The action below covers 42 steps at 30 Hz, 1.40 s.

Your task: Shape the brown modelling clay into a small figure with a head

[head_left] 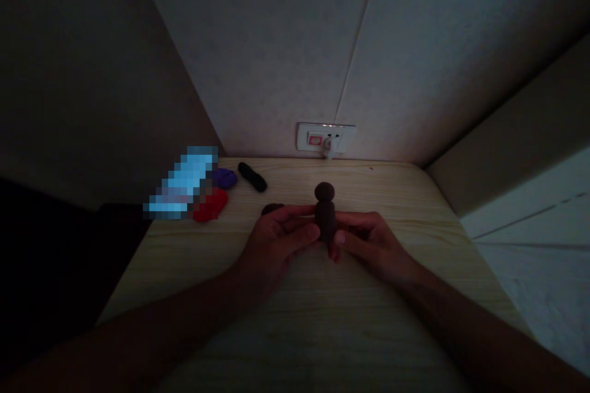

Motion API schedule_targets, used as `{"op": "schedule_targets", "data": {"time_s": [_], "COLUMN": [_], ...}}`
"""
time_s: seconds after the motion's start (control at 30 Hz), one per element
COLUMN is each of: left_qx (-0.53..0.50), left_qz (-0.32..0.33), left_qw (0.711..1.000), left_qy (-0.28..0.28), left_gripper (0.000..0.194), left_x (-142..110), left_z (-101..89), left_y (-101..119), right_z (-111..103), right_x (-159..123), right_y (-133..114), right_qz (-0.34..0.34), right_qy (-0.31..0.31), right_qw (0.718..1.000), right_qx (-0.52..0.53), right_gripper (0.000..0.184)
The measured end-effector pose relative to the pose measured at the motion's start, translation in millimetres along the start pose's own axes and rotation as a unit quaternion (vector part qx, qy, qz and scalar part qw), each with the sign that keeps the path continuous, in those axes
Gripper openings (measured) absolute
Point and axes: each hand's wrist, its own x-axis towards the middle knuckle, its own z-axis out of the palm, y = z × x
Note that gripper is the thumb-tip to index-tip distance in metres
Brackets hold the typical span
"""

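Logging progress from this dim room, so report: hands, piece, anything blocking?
Left hand and right hand holding brown figure. Figure upright, rounded top on longer body. Brown lump partly hidden behind left hand; nothing seen blocking the figure.

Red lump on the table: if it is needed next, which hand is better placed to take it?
Probably the left hand: it is nearer to the red lump than the right hand. Both hands hold the brown figure, so neither is free.

Pixelated bluish slab (184, 181) at left, kinda glowy. Far side: wall socket (324, 137), reddish patch (316, 140) on it, pale wall (276, 61). Whitish panel (530, 202), right.
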Motion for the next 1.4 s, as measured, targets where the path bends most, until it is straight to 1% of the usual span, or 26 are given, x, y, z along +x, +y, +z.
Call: {"op": "schedule_targets", "data": {"time_s": [0.1,0.17,0.3,0.4,0.47,0.53,0.67,0.83,1.0,1.07,1.2,1.27,1.4], "left_qx": [-0.008,-0.004,0.042,0.099,0.118,0.123,0.109,0.08,0.046,0.035,0.005,-0.017,-0.051], "left_qz": [-0.01,-0.015,0.003,0.0,-0.016,-0.028,-0.029,-0.033,-0.033,-0.04,-0.052,-0.057,-0.079], "left_qw": [1.0,1.0,0.999,0.995,0.992,0.992,0.994,0.996,0.998,0.998,0.998,0.998,0.994], "left_qy": [0.007,0.013,0.018,0.028,0.028,0.017,0.008,-0.02,-0.028,-0.023,-0.023,-0.029,-0.048], "left_gripper": [0.036,0.034,0.027,0.032,0.036,0.037,0.036,0.037,0.034,0.032,0.031,0.031,0.028], "left_x": [-0.6,-1.1,-2.0,-2.0,-1.5,-1.1,-1.6,-3.1,-3.6,-3.9,-3.7,-3.1,-2.0], "left_z": [0.5,0.6,0.3,0.2,0.0,-0.5,-2.3,-2.4,0.2,1.0,1.7,1.6,-1.0], "left_y": [0.7,0.9,-0.2,-1.5,-2.2,-3.0,-5.5,-8.4,-11.3,-11.5,-9.4,-8.3,-9.9], "right_z": [0.6,1.0,2.8,6.1,8.8,11.2,13.8,14.8,14.6,14.0,10.9,8.8,7.0], "right_x": [-0.6,-0.8,-1.8,-3.8,-5.1,-6.0,-5.8,-3.6,-4.0,-4.8,-6.1,-6.2,-5.3], "right_y": [-0.9,0.7,6.5,7.9,6.7,4.7,1.1,1.5,1.4,0.2,-0.1,1.8,5.3], "right_qz": [0.007,0.013,0.024,0.017,0.015,0.03,0.055,0.039,0.03,0.035,0.028,0.022,0.031], "right_qy": [0.003,0.023,0.107,0.15,0.15,0.141,0.128,0.114,0.124,0.116,0.108,0.116,0.128], "right_qw": [1.0,1.0,0.993,0.984,0.983,0.985,0.987,0.991,0.988,0.988,0.985,0.982,0.979], "right_qx": [-0.009,-0.014,-0.051,-0.097,-0.107,-0.097,-0.079,-0.066,-0.082,-0.093,-0.133,-0.149,-0.155], "right_gripper": [0.033,0.032,0.037,0.043,0.044,0.047,0.05,0.046,0.047,0.048,0.038,0.037,0.037]}}
